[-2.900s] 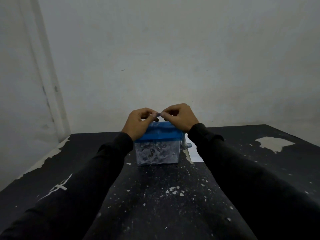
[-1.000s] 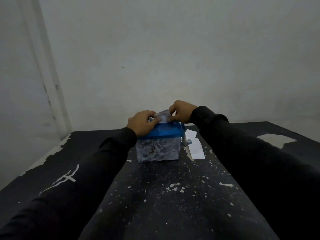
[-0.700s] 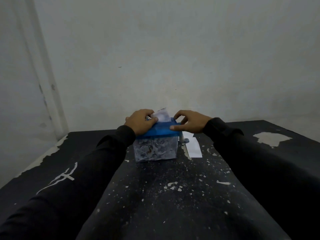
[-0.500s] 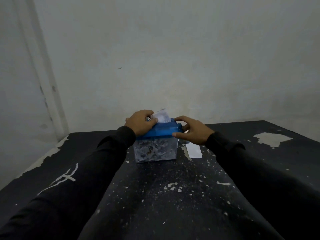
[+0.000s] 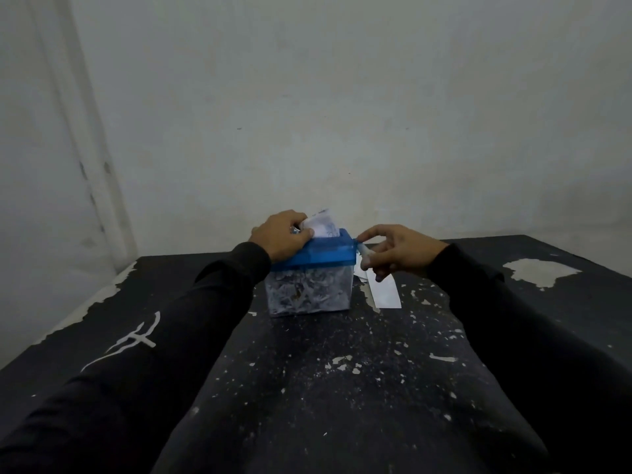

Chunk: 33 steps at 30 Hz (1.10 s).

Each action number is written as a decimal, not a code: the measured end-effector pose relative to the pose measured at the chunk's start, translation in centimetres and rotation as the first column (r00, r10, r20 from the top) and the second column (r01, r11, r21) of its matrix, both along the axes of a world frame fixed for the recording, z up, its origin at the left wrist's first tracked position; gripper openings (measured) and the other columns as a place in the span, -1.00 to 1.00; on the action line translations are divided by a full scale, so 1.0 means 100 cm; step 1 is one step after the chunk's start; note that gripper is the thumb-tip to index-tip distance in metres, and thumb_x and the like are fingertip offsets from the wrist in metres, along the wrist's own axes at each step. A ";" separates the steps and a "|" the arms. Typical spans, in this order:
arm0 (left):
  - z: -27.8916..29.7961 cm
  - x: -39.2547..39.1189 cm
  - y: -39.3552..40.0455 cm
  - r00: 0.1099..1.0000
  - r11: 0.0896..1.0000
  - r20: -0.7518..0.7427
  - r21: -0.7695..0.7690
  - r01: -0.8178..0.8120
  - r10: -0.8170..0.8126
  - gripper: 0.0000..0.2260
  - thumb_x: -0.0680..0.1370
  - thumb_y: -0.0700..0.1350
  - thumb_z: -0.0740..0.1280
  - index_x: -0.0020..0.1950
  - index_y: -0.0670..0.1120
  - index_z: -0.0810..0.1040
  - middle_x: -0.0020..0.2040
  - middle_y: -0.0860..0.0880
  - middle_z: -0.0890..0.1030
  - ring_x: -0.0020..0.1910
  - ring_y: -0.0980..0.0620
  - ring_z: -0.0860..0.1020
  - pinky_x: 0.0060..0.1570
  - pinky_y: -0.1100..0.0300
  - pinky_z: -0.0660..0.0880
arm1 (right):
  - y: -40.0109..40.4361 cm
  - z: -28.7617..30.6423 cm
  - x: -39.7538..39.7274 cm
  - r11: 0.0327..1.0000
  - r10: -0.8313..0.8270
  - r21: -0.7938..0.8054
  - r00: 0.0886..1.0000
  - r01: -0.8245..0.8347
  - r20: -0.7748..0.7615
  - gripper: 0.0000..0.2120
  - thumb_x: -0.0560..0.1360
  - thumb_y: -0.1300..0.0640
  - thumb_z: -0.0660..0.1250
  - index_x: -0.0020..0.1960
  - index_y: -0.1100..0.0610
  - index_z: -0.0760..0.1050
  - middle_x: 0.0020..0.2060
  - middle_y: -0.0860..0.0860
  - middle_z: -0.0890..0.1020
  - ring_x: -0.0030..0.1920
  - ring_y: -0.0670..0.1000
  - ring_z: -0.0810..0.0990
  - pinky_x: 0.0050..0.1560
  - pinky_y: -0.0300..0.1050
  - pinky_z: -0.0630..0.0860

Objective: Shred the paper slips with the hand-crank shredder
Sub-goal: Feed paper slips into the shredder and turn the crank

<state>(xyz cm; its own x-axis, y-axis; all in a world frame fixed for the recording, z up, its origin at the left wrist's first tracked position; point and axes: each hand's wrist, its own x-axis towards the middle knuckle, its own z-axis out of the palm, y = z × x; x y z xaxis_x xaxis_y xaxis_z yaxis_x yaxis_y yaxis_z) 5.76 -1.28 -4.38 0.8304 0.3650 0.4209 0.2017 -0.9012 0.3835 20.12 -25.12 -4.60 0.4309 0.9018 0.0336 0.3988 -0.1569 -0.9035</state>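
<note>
The right hand [image 5: 393, 251] has left the blue lid [image 5: 313, 249] of the shredder [image 5: 309, 275], where it rested a moment ago, and now sits at the box's right side, thumb and fingers curled loosely around the pale crank handle [image 5: 364, 260]; the grip looks light, more a pinch than a full fist. The left hand [image 5: 284, 236] stays on the lid's left end, its fingers holding a paper slip [image 5: 323, 227] upright in the slot, with much of the slip standing above the lid. Both hands were steadying that slip a second ago, so feeding is done and cranking is about to begin. The clear bin underneath is already packed with shreds. More white slips [image 5: 384, 290] lie on the black table [image 5: 342, 388] just right of the shredder, partly behind the right hand, so at least another round seems to remain after this one
</note>
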 end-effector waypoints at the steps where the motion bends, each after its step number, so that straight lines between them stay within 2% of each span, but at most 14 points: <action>1: 0.001 0.001 0.001 1.000 1.000 -0.010 -0.001 -0.008 0.008 -0.74 0.45 0.22 0.20 -0.22 0.05 0.46 -0.18 0.12 0.45 -0.04 -0.08 0.47 0.18 -0.12 0.47 | -0.003 -0.001 0.001 0.999 0.028 0.033 0.999 -0.027 -0.023 -0.48 0.42 0.22 0.52 0.32 0.23 0.44 -0.09 0.31 0.70 -0.31 0.11 0.60 -0.01 0.18 0.66; 3: 0.002 0.001 0.002 1.000 1.000 -0.022 -0.007 -0.017 0.017 -0.65 0.44 0.26 0.20 -0.05 0.02 0.55 -0.10 0.05 0.46 0.01 -0.08 0.48 0.22 -0.12 0.47 | -0.001 0.000 0.002 0.992 0.044 0.115 0.999 -0.042 -0.016 -0.69 0.56 0.20 0.41 0.24 0.31 0.52 -0.11 0.28 0.69 -0.35 0.09 0.60 -0.10 0.09 0.67; 4: 0.003 0.001 0.002 1.000 1.000 -0.022 -0.008 -0.017 0.017 -0.60 0.43 0.26 0.20 0.03 0.00 0.56 -0.05 0.02 0.48 0.03 -0.08 0.49 0.23 -0.11 0.47 | 0.001 0.002 0.002 0.988 0.025 0.153 1.000 -0.026 0.007 -0.72 0.60 0.17 0.36 0.19 0.36 0.54 -0.15 0.26 0.68 -0.38 0.07 0.58 -0.16 0.03 0.66; 8: 0.004 -0.002 -0.002 1.000 1.000 -0.024 -0.009 -0.006 0.006 -0.57 0.44 0.24 0.18 0.10 -0.02 0.56 0.01 -0.04 0.51 0.03 -0.09 0.49 0.20 -0.05 0.48 | 0.014 0.014 0.008 0.979 -0.037 0.204 0.998 0.026 0.048 -0.51 0.63 0.03 0.31 0.08 0.54 0.51 -0.29 0.23 0.58 -0.46 0.02 0.49 -0.29 -0.07 0.64; 11: 0.002 -0.003 -0.006 0.999 1.000 -0.021 0.009 0.024 -0.024 -0.70 0.47 0.22 0.17 0.01 0.04 0.49 -0.06 0.00 0.49 -0.01 -0.10 0.50 0.09 -0.01 0.48 | 0.020 0.016 0.015 0.977 -0.067 0.204 0.997 0.055 0.050 -0.47 0.61 -0.06 0.32 0.06 0.48 0.56 -0.37 0.13 0.54 -0.47 0.01 0.46 -0.31 -0.07 0.61; 15: 0.000 -0.007 -0.003 0.998 0.997 0.030 -0.034 0.064 -0.063 -0.72 0.57 0.23 0.37 0.07 0.04 0.53 -0.04 0.03 0.57 -0.04 -0.05 0.56 -0.04 0.09 0.47 | 0.041 0.023 0.022 0.973 -0.165 0.178 0.983 0.148 0.082 -0.39 0.59 -0.22 0.29 -0.02 0.39 0.62 -0.46 0.03 0.48 -0.48 -0.01 0.40 -0.37 -0.13 0.54; 19: 0.001 -0.013 -0.007 0.996 0.994 -0.022 -0.073 0.087 -0.089 -0.41 0.33 0.37 0.53 0.16 0.02 0.53 0.02 0.06 0.57 -0.04 0.03 0.54 -0.06 0.14 0.48 | 0.062 0.018 0.030 0.938 -0.273 0.230 0.961 0.258 0.034 -0.55 0.60 -0.20 0.30 -0.04 0.23 0.55 -0.49 0.00 0.38 -0.51 -0.01 0.28 -0.48 -0.18 0.39; 21: -0.001 -0.016 -0.006 0.995 0.993 -0.034 -0.080 0.086 -0.089 -0.30 0.22 0.44 0.52 0.17 0.04 0.52 0.06 0.05 0.58 0.00 0.01 0.55 -0.01 0.11 0.51 | 0.073 0.009 0.032 0.899 -0.375 0.269 0.924 0.345 0.067 -0.64 0.60 -0.17 0.32 -0.03 0.15 0.44 -0.42 0.06 0.43 -0.53 0.01 0.31 -0.54 -0.22 0.35; 23: -0.003 -0.017 -0.004 0.997 0.996 -0.040 -0.059 0.060 -0.063 -0.30 0.19 0.47 0.49 0.14 0.05 0.51 0.04 0.07 0.58 0.00 0.01 0.56 -0.01 0.10 0.52 | 0.083 -0.001 0.032 0.865 -0.465 0.281 0.875 0.415 0.138 -0.65 0.60 -0.17 0.31 -0.06 0.13 0.41 -0.34 0.11 0.51 -0.49 0.06 0.41 -0.57 -0.22 0.38; 27: -0.006 -0.016 -0.003 0.998 0.998 -0.056 -0.063 0.001 -0.005 -0.14 0.06 0.60 0.40 0.16 0.07 0.51 0.07 0.08 0.59 -0.01 0.01 0.56 0.02 0.06 0.54 | 0.082 -0.026 0.028 0.855 -0.517 0.175 0.830 0.488 0.210 -0.66 0.65 -0.10 0.25 -0.14 0.14 0.45 -0.28 0.10 0.53 -0.36 0.07 0.50 -0.57 -0.22 0.40; 30: -0.005 -0.016 -0.001 0.995 0.995 -0.103 -0.092 -0.027 0.017 -0.12 0.09 0.58 0.46 0.21 0.05 0.50 0.14 0.05 0.56 0.06 -0.04 0.54 0.07 0.04 0.52 | 0.064 -0.045 0.018 0.879 -0.459 -0.004 0.851 0.476 0.256 -0.69 0.70 0.05 0.14 -0.07 0.21 0.53 -0.23 0.12 0.58 -0.35 0.03 0.50 -0.43 -0.14 0.46; 33: -0.005 -0.014 0.000 0.994 0.993 -0.108 -0.119 -0.020 0.007 -0.08 -0.01 0.63 0.41 0.16 0.07 0.50 0.12 0.05 0.56 0.04 -0.02 0.53 0.05 0.03 0.52 | 0.042 -0.060 0.001 0.891 -0.424 -0.055 0.870 0.450 0.252 -0.57 0.71 0.01 0.10 -0.19 0.22 0.52 -0.29 0.11 0.59 -0.41 0.01 0.47 -0.45 -0.16 0.44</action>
